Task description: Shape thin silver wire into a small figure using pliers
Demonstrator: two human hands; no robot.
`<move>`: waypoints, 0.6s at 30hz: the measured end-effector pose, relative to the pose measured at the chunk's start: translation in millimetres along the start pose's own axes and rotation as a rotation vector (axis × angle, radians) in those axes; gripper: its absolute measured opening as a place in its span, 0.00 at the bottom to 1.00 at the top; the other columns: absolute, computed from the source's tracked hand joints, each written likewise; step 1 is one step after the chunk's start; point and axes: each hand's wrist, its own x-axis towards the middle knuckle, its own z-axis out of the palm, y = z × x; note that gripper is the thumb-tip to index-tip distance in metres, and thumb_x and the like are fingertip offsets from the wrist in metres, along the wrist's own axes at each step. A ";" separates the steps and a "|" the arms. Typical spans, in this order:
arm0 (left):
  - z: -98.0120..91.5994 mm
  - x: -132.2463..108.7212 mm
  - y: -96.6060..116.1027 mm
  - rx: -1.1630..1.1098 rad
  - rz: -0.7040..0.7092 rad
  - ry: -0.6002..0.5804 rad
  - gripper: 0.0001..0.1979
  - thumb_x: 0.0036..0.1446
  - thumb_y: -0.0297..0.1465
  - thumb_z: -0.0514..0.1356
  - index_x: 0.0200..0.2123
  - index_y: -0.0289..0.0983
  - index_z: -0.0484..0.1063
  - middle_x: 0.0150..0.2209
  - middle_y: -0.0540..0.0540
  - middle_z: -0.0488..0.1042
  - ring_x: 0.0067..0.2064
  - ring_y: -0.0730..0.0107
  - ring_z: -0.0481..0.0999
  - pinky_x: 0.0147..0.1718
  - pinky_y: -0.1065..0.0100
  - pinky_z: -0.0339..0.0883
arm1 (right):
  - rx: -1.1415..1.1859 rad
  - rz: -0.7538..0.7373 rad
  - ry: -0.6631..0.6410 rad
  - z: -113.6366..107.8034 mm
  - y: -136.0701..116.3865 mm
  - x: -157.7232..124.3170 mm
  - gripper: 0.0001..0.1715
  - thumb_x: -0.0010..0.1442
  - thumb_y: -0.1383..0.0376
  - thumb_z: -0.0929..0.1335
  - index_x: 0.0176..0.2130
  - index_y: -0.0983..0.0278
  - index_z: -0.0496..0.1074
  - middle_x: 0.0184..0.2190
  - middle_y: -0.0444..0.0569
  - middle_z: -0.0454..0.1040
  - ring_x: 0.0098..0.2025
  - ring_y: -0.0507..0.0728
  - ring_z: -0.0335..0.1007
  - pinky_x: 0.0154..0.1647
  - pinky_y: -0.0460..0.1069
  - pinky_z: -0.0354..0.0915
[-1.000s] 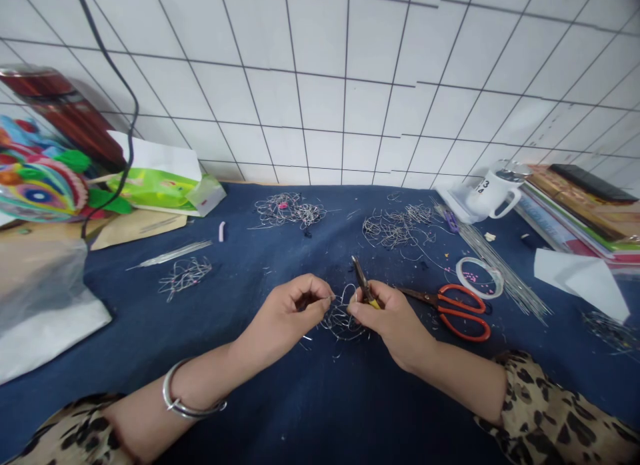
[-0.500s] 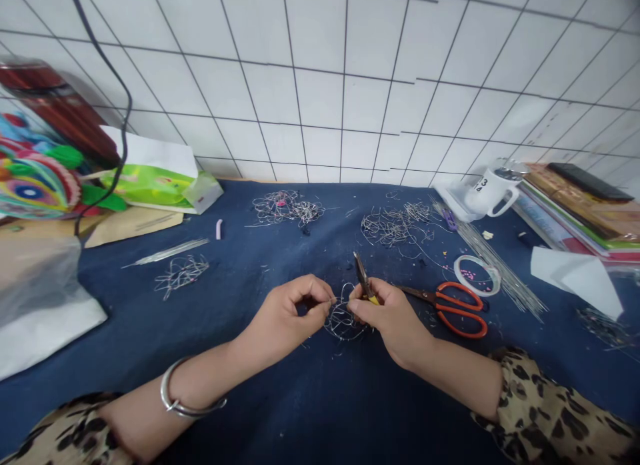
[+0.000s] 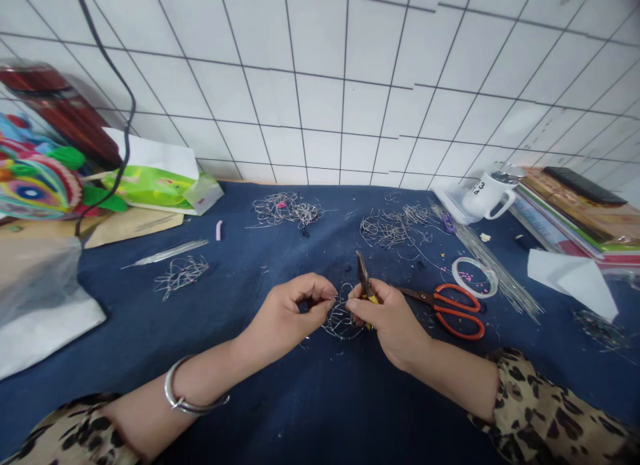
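Note:
Between my hands, low over the dark blue cloth, is a small tangle of thin silvery wire. My left hand pinches thumb to forefinger at the tangle's left side, on what looks like a fine wire end, too small to see clearly. In my right hand is a pair of pliers with yellow on the handles, jaws pointing up and away. The thumb and forefinger of that hand also meet close to the wire. Part of the tangle is hidden behind my fingers.
Orange-handled scissors lie right of my right hand. Beyond them are a clear ring-shaped dish with pink beads, straight wires and a white mug. Wire heaps lie further back, another tangle at left. A tiled wall rises behind.
Both hands hold nearly the same pose over the wire tangle. The pliers in my right hand have tilted very slightly, and the view has shifted a little.

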 end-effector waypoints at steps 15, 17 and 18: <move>-5.9 2.6 -1.6 0.295 0.348 0.042 0.06 0.51 0.20 0.56 0.28 0.35 0.70 0.27 0.48 0.70 0.29 0.73 0.69 0.29 0.72 0.63 | 0.037 0.008 -0.004 1.1 -1.7 -0.6 0.05 0.50 0.66 0.68 0.30 0.64 0.66 0.22 0.39 0.63 0.26 0.48 0.58 0.29 0.46 0.54; -6.5 2.0 -0.8 0.360 0.401 0.025 0.06 0.52 0.21 0.56 0.29 0.35 0.70 0.28 0.47 0.70 0.29 0.74 0.69 0.28 0.72 0.63 | 0.053 0.009 -0.004 1.2 -1.7 -0.6 0.06 0.50 0.66 0.68 0.30 0.64 0.66 0.23 0.39 0.63 0.26 0.48 0.58 0.30 0.46 0.54; -6.8 1.5 -0.7 0.407 0.432 0.021 0.06 0.53 0.21 0.55 0.29 0.35 0.70 0.28 0.47 0.70 0.29 0.73 0.69 0.28 0.72 0.63 | 0.062 0.009 -0.006 1.1 -1.6 -0.5 0.06 0.50 0.66 0.68 0.30 0.64 0.66 0.23 0.39 0.63 0.26 0.48 0.58 0.30 0.46 0.54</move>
